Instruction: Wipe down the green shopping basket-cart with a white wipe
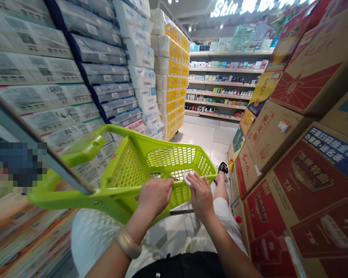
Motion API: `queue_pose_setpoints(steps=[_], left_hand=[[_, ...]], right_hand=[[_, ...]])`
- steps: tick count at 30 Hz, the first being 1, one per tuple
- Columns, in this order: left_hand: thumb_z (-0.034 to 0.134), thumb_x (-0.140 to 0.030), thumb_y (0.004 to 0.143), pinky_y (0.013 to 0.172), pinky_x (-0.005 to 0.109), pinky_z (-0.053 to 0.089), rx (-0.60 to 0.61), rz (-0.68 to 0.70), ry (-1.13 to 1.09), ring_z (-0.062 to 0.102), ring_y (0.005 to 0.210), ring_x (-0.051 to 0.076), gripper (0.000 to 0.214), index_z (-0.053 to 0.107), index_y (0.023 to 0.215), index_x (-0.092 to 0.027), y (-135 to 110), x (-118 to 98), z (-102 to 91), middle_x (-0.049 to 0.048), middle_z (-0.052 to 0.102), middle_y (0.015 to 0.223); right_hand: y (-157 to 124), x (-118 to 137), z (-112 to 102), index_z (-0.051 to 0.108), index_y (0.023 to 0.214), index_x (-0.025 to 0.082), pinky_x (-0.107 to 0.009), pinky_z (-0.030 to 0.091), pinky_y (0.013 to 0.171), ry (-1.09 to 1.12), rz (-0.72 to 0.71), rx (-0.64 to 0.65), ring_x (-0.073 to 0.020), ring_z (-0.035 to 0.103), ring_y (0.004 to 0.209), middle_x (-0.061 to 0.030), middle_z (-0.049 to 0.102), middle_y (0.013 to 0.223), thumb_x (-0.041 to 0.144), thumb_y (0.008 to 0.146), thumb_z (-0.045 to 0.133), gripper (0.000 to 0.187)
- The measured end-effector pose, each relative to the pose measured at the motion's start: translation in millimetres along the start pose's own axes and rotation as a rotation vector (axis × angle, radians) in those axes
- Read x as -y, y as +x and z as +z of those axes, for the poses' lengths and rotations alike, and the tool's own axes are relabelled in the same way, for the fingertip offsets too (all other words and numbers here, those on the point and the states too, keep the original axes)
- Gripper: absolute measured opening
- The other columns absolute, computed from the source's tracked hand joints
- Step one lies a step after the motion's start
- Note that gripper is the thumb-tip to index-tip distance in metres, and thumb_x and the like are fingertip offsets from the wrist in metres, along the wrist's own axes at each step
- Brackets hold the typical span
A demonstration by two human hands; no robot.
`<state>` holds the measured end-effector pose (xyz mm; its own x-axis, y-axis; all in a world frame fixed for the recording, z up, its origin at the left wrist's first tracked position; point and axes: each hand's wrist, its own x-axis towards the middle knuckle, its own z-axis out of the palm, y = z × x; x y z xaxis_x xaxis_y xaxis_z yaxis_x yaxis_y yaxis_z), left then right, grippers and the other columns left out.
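Observation:
A lime-green plastic shopping cart [124, 166] with perforated walls stands crosswise in front of me. My left hand [156, 196], with a gold-coloured bracelet on its wrist, is closed over the cart's near rim. Just to its right, my right hand [202, 193] presses a small white cloth or tissue [188, 178] against the same rim, fingers bent over it. Most of the white piece lies under those fingers. The part of the rim under my left hand is hidden.
Stacked cartons [307, 173] rise close on my right. On the left stand piles of packaged paper goods [171, 81]. Store shelves [220, 71] line the back beyond a tiled aisle floor [201, 133]. A slanted metal pole [40, 143] crosses the left side.

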<state>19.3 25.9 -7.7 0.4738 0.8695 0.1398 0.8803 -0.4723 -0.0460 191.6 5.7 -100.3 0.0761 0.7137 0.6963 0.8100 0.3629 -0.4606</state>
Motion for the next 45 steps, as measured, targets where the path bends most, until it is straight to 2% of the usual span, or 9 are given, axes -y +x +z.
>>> queue_pose_setpoints(steps=[3, 9, 16, 22, 27, 29, 34, 41, 45], left_hand=[[0.042, -0.026, 0.093, 0.071, 0.036, 0.047, 0.001, -0.009, 0.004, 0.069, 0.084, 0.026, 0.031, 0.068, 0.110, -0.027, -2, -1, 0.8, 0.0048, 0.075, 0.094], [0.042, -0.025, 0.093, 0.072, 0.034, 0.045, -0.005, -0.011, -0.015, 0.068, 0.083, 0.024, 0.028, 0.069, 0.103, -0.025, -3, -4, 0.3, 0.0059, 0.074, 0.091], [0.044, -0.025, 0.092, 0.073, 0.034, 0.045, 0.001, -0.022, -0.007, 0.068, 0.084, 0.025, 0.028, 0.068, 0.106, -0.025, -4, -3, 0.3, 0.0063, 0.074, 0.092], [0.042, -0.025, 0.093, 0.072, 0.035, 0.045, -0.013, -0.007, -0.012, 0.068, 0.085, 0.025, 0.030, 0.068, 0.107, -0.025, -4, -3, 2.2, 0.0061, 0.074, 0.092], [0.043, -0.026, 0.093, 0.074, 0.033, 0.046, -0.015, -0.017, -0.010, 0.068, 0.084, 0.024, 0.030, 0.069, 0.108, -0.025, -4, -2, 3.5, 0.0067, 0.074, 0.091], [0.043, -0.026, 0.092, 0.073, 0.033, 0.046, -0.013, -0.020, -0.009, 0.068, 0.084, 0.024, 0.030, 0.068, 0.108, -0.025, -4, -3, 3.0, 0.0069, 0.074, 0.091], [0.041, -0.025, 0.093, 0.074, 0.034, 0.046, -0.025, -0.019, -0.029, 0.068, 0.084, 0.025, 0.030, 0.069, 0.102, -0.023, -4, -4, 1.6, 0.0075, 0.074, 0.091], [0.042, -0.027, 0.093, 0.075, 0.036, 0.047, -0.016, -0.064, -0.030, 0.069, 0.085, 0.026, 0.030, 0.067, 0.109, -0.021, -4, -5, 1.5, 0.0103, 0.074, 0.093], [0.039, -0.027, 0.094, 0.074, 0.037, 0.047, -0.011, -0.063, -0.037, 0.069, 0.084, 0.027, 0.031, 0.068, 0.098, -0.019, -2, -6, -0.3, 0.0118, 0.074, 0.090]], right_hand=[[0, -8, -2, 0.068, 0.115, 0.023, -0.051, 0.034, 0.111, -0.039, 0.076, -0.068, -0.0249, 0.057, 0.125, -0.0060, 0.069, 0.122, 0.010, 0.089, 0.042, 0.039], [-6, 11, 2, 0.062, 0.124, 0.026, -0.045, 0.034, 0.113, 0.048, -0.127, 0.091, -0.0199, 0.052, 0.131, -0.0043, 0.064, 0.131, 0.011, 0.092, 0.042, 0.041], [-1, -21, -3, 0.068, 0.115, 0.020, -0.054, 0.040, 0.107, -0.040, 0.078, -0.114, -0.0271, 0.058, 0.125, -0.0113, 0.069, 0.121, 0.009, 0.089, 0.040, 0.040], [-6, 8, 4, 0.063, 0.124, 0.024, -0.045, 0.039, 0.111, 0.079, -0.133, 0.079, -0.0206, 0.051, 0.132, -0.0059, 0.063, 0.132, 0.011, 0.092, 0.041, 0.041], [0, -14, -2, 0.067, 0.116, 0.020, -0.053, 0.041, 0.107, -0.014, 0.054, -0.078, -0.0262, 0.058, 0.125, -0.0099, 0.069, 0.122, 0.011, 0.091, 0.039, 0.039], [1, -13, -1, 0.068, 0.116, 0.020, -0.054, 0.040, 0.108, -0.023, 0.088, -0.106, -0.0263, 0.057, 0.125, -0.0098, 0.069, 0.121, 0.011, 0.090, 0.039, 0.039], [-3, 15, 8, 0.063, 0.125, 0.025, -0.044, 0.037, 0.113, 0.086, -0.110, 0.070, -0.0198, 0.053, 0.130, -0.0048, 0.064, 0.131, 0.012, 0.092, 0.041, 0.041], [0, -3, 3, 0.067, 0.117, 0.022, -0.052, 0.040, 0.109, 0.019, 0.068, -0.074, -0.0252, 0.055, 0.128, -0.0085, 0.068, 0.123, 0.011, 0.091, 0.040, 0.039], [-3, 14, 6, 0.064, 0.123, 0.024, -0.046, 0.038, 0.112, 0.086, -0.094, 0.064, -0.0210, 0.052, 0.131, -0.0057, 0.064, 0.131, 0.011, 0.093, 0.042, 0.040]])
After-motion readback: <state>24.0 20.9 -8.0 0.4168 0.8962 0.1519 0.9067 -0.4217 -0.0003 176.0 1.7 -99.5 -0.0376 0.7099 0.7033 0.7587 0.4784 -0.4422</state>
